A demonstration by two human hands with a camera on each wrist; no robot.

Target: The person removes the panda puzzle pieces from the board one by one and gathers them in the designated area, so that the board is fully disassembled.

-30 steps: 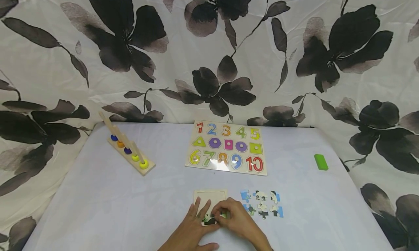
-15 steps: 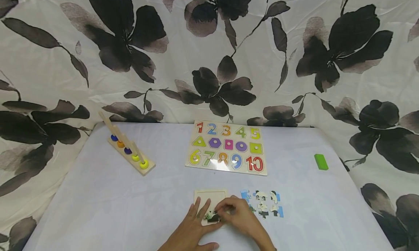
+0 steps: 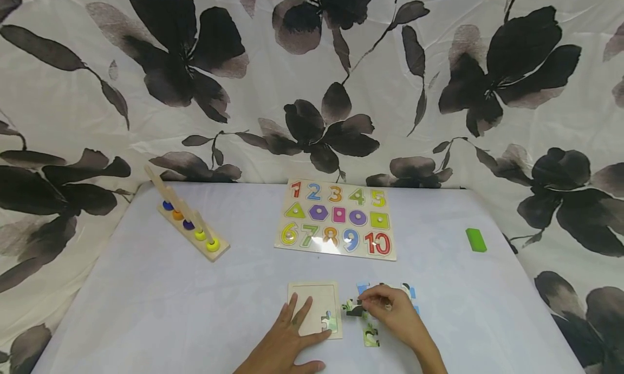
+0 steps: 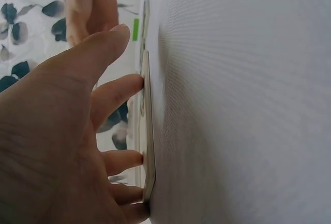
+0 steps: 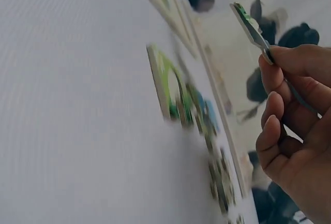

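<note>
The left hand rests with spread fingers on the pale wooden puzzle tray, its fingertips pressing the tray in the left wrist view. One green and blue jigsaw piece lies inside the tray at its lower right corner. To the right, the right hand pinches a black, white and green jigsaw piece between thumb and forefinger, raised above the table. Below that hand sits a green-edged jigsaw piece. Several other loose panda pieces are partly hidden behind the right hand.
A wooden number-and-shape board lies at the back middle. At the left stands a peg stacker with coloured rings and upright pegs. A green block is on the right. Flowered cloth hangs behind the white table.
The right hand has lifted the black, white and green jigsaw piece out of the tray and carried it right, over the loose pieces. The left hand stays on the tray.
</note>
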